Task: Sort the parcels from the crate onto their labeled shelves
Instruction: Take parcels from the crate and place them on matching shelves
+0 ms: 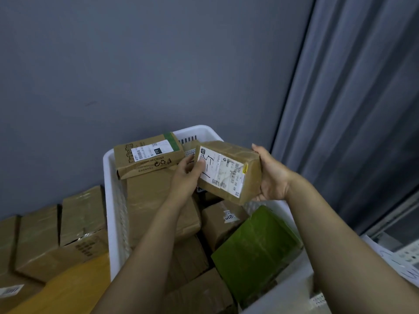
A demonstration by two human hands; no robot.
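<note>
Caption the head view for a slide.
The left hand and right hand hold a labelled parcel over the white crate.

Two hands [187, 175] [272, 177], one held parcel [229, 171]

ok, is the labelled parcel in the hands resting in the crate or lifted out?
Lifted out. The left hand and right hand hold the parcel above the boxes in the white crate, label facing up.

The parcel [229, 155] held by your left hand [187, 175] and right hand [271, 175] is brown cardboard under glossy clear tape; its label [221, 172] is matt white paper, creased. Below both, the crate [111, 196] is smooth white plastic. Under the right hand a green parcel [256, 252] has shiny film. To its right the curtain [351, 109] is matt grey cloth.
</note>
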